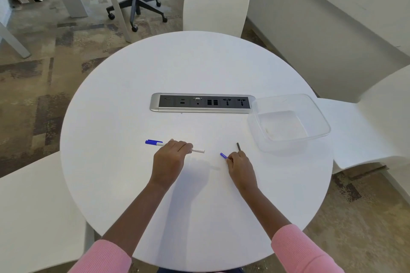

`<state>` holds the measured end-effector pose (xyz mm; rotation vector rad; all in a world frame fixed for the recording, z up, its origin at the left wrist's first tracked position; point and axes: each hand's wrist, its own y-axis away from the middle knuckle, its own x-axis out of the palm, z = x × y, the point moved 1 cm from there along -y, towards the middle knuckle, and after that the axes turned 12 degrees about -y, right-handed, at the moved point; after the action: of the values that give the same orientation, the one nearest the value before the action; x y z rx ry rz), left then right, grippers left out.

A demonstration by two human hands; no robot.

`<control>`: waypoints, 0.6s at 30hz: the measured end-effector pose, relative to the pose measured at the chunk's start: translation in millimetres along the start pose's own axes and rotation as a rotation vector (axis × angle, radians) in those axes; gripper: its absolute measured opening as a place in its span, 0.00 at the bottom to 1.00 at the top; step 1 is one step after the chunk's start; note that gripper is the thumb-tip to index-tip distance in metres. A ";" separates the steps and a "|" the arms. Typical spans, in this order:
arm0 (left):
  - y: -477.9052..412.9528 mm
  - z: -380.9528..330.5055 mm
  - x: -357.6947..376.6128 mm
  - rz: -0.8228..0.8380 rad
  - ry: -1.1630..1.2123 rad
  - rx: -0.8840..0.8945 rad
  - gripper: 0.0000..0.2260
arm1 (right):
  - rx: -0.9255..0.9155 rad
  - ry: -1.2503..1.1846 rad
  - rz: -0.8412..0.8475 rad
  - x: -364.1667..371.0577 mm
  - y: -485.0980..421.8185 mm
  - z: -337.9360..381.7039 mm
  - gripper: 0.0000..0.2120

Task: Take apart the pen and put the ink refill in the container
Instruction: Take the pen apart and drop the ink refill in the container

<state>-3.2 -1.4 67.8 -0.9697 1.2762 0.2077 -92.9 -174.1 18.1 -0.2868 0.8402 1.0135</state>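
My left hand [172, 157] grips the white pen barrel [198, 150], whose blue cap [153, 142] sticks out to the left. My right hand [238, 165] pinches the ink refill: its blue end [223, 155] points toward the barrel and its thin dark shaft [238, 146] pokes up past my fingers. Barrel and refill are apart, with a gap between them. The clear plastic container [319, 117] stands empty to the right, just beyond my right hand.
A silver and black socket strip [202, 103] is set into the middle of the round white table [195, 68]. White chairs stand around it at the far side [216, 0], right [366, 128] and near left [33, 206].
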 end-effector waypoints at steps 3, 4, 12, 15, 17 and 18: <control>0.0 1.4 0.7 0.008 0.004 0.008 0.10 | -0.015 0.054 0.010 2.6 0.5 0.8 0.09; 0.2 1.8 1.0 0.012 0.006 0.012 0.10 | -0.018 0.065 0.012 3.0 0.2 1.0 0.09; 1.4 1.9 7.0 0.059 0.062 0.030 0.09 | 0.000 -0.108 -0.018 0.9 0.0 7.2 0.07; 1.9 0.6 9.6 0.068 0.095 0.028 0.09 | -0.017 -0.310 -0.008 -2.1 5.4 20.2 0.06; 1.9 -0.4 11.8 0.074 0.122 0.038 0.09 | -0.006 -0.472 0.037 -2.3 11.7 31.4 0.08; 1.9 -1.5 13.1 0.077 0.135 0.050 0.10 | 0.028 -0.582 0.058 -2.2 14.6 37.4 0.09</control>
<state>-1.1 -6.2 55.5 -0.9042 1.4378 0.1713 -87.6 -146.4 46.8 0.0619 0.3345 1.0635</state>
